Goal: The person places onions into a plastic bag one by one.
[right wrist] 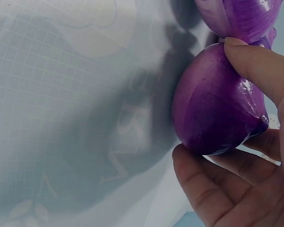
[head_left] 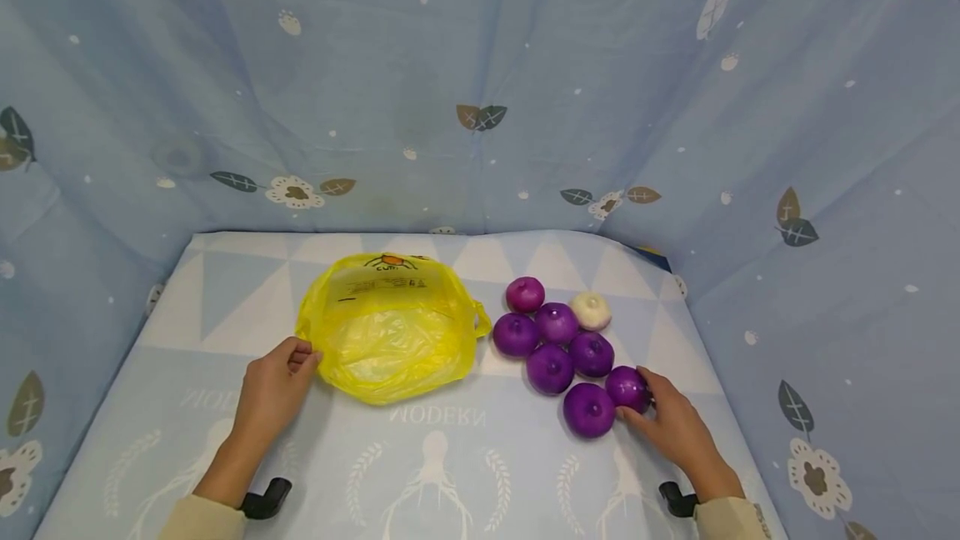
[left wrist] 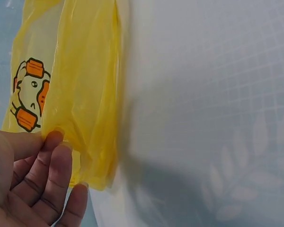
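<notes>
Right of the bag (head_left: 397, 348), a probably firm, slick onion (head_left: 626, 388), best held round its sides, is being gripped by the curled right hand (head_left: 675, 423), the bag's edge pinched by the left hand (head_left: 270, 390).

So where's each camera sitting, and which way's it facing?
Head: on the person's head, facing forward and down at the yellow bag and onions; left hand, right hand and sleeves show.
Left wrist: on that wrist, facing the bag; left fingers show.
Right wrist: on that wrist, facing the gripped onion; right fingers show.
Shared: head and left wrist both show the bag.
</notes>
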Demonstrator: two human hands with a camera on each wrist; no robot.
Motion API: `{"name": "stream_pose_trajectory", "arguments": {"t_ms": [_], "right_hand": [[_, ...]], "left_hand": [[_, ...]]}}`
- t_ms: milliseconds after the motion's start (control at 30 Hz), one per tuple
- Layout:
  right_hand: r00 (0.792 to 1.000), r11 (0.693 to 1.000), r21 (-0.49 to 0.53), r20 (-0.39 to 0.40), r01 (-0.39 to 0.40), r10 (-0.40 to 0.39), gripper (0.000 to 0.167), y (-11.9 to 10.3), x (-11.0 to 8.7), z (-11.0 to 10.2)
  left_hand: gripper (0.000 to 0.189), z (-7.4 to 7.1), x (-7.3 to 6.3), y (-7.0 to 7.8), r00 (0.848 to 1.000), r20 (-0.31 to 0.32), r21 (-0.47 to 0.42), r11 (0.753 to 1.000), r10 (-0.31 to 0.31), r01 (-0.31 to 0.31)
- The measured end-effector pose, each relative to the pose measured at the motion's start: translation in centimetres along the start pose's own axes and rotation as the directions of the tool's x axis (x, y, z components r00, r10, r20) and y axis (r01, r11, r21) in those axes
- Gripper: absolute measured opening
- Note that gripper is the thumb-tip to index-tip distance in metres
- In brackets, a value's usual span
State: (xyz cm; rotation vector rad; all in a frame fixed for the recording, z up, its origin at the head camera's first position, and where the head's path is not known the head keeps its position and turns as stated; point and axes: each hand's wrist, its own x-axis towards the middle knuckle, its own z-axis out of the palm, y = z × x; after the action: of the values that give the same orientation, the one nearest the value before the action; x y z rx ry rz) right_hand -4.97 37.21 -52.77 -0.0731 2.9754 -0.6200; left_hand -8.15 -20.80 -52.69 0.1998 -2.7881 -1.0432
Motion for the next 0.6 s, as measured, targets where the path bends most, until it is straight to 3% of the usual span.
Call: {"name": "stream_pose_trajectory", "arguments": {"t_ms": [600], "right_hand": [[0.999, 0.999, 0.003, 0.014, -0.034, 0.034, 0.089, -0.7, -0.2, -1.1]], "left_hand": [[0.016, -0.1, 0.2, -0.1, 0.998, 0.003, -0.048, 0.997, 0.068, -0.068]]}}
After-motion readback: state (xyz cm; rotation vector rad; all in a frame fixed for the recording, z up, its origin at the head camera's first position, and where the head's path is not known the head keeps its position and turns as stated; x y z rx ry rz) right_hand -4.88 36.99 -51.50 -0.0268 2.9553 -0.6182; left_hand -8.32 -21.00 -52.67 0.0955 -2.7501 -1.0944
